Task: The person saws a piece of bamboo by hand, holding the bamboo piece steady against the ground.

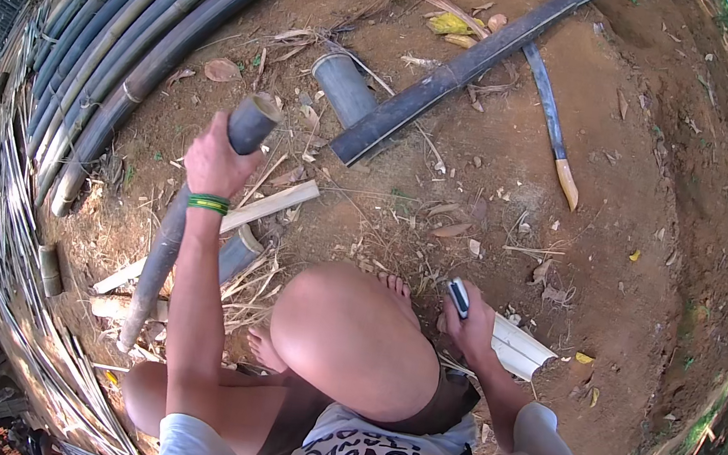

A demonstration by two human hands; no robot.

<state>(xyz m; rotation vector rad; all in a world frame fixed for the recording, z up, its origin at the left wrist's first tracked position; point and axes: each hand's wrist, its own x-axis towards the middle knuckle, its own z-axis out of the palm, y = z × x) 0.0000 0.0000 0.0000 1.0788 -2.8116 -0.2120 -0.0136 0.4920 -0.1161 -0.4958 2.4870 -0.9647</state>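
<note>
Just right of the raised knee (352, 339), the right hand's (468, 323) fingers wrap a small dark-and-white object (459, 298); forward-left of it, the left hand's (220, 159) clasp a dark bamboo length (252, 126), seemingly a holding step wanting steady grip next.
</note>
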